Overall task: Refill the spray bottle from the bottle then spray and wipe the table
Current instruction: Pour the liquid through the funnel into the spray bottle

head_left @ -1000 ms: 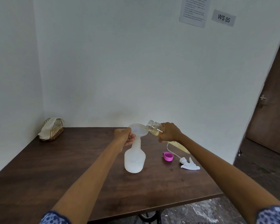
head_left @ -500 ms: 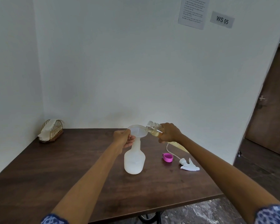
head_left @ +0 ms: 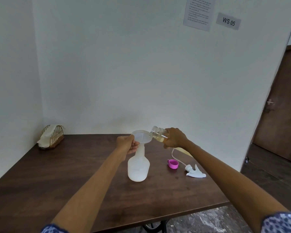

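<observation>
A translucent white spray bottle [head_left: 138, 167] stands upright mid-table with a white funnel [head_left: 142, 136] in its neck. My left hand [head_left: 127, 145] grips the funnel's rim and the bottle neck. My right hand [head_left: 174, 138] holds a clear bottle [head_left: 158, 134] of yellowish liquid, tipped sideways with its open mouth over the funnel's right edge. The white spray head [head_left: 195, 171] with its tube lies on the table to the right, beside a pink cap [head_left: 173, 163].
The dark wooden table [head_left: 74, 185] sits in a white-walled corner. A gold wire holder with a white cloth [head_left: 51, 138] stands at the far left corner. The table's right edge drops to the floor; a brown door [head_left: 282, 115] is at the right.
The clear bottle's mouth has tipped slightly up from the funnel; both hands and the spray bottle stay in place. The view has shifted slightly.
</observation>
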